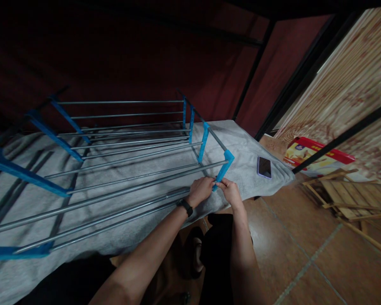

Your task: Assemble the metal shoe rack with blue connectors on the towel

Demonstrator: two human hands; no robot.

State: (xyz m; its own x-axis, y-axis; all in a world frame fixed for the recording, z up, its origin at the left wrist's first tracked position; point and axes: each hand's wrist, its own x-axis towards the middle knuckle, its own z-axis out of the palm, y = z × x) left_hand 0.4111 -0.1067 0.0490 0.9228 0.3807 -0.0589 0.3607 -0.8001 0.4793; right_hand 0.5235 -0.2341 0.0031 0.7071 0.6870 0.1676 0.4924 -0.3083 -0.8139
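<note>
A rack of grey metal rods (130, 181) joined by blue plastic brackets lies on a grey cloth. At its near right corner, both of my hands meet at the lower end of one blue plastic bracket (224, 168). My left hand (200, 190), with a black watch on the wrist, is closed, its fingertips pinching the bracket from the left. Metal rods run in beneath this hand, and their ends are hidden by it. From the right, my right hand (230, 190) pinches the same bracket between thumb and fingers.
A phone (264, 167) rests on the grey cloth (241, 140) to the right. Dark frame posts (254, 72) rise behind and beside the surface. A red and yellow box (317, 154) and a folded wooden piece (355, 192) stand on the tiled floor at right.
</note>
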